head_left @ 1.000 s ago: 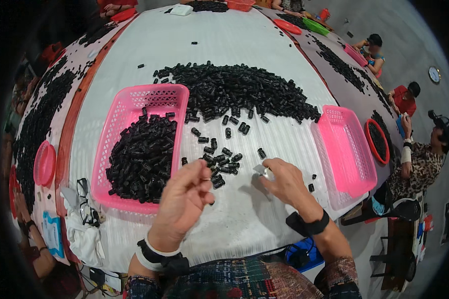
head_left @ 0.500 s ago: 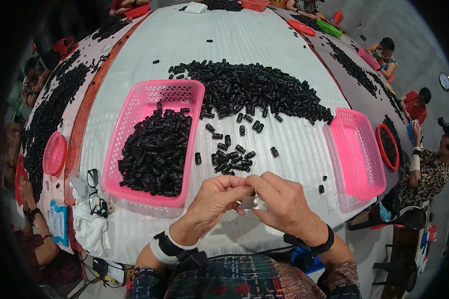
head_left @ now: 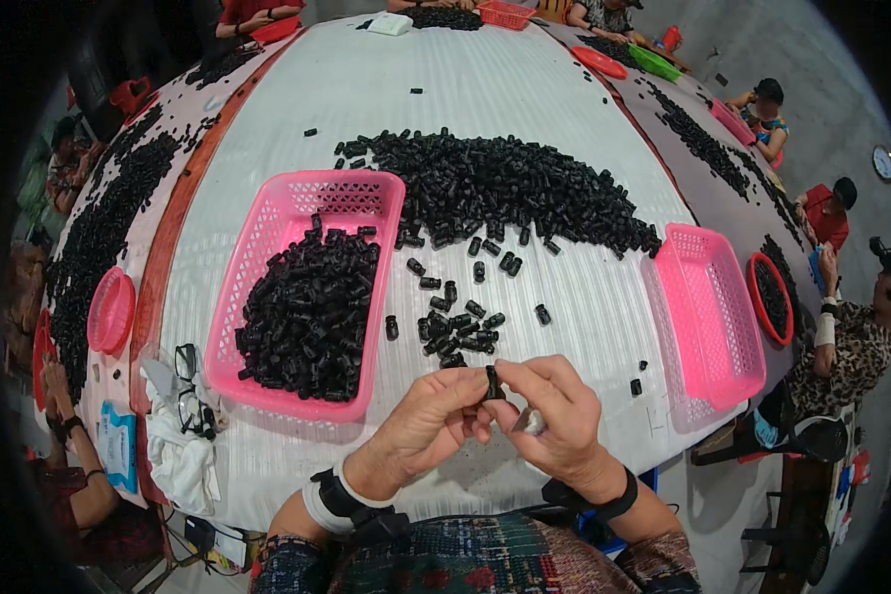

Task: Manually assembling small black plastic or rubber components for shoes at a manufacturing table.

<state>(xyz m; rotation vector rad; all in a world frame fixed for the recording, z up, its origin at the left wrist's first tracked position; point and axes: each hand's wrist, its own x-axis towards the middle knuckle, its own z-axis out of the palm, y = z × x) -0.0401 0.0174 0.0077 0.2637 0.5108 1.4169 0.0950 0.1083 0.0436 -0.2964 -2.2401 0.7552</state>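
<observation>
Head view: your left hand [head_left: 428, 416] and right hand [head_left: 564, 411] together pinch one black piece [head_left: 493, 384] between fingertips; keep the pinch light, steady, in sight. Counts: one dense pile [head_left: 525, 188], too packed to count; one loaded pink basket [head_left: 233, 307] left, one pink tray [head_left: 705, 297] right; one white bit [head_left: 533, 423], seemingly in your right hand.

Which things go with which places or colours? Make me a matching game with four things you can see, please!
Things:
1. Small black piece
2. Clock
3. Packet
4. Pink basket beside the left hand

Matches:
A. Blue and white
B. Holding a heap of black pieces
C. Held where the left and right hand meet
D. On the grey wall

Right pairs: 1-C, 2-D, 3-A, 4-B
</observation>
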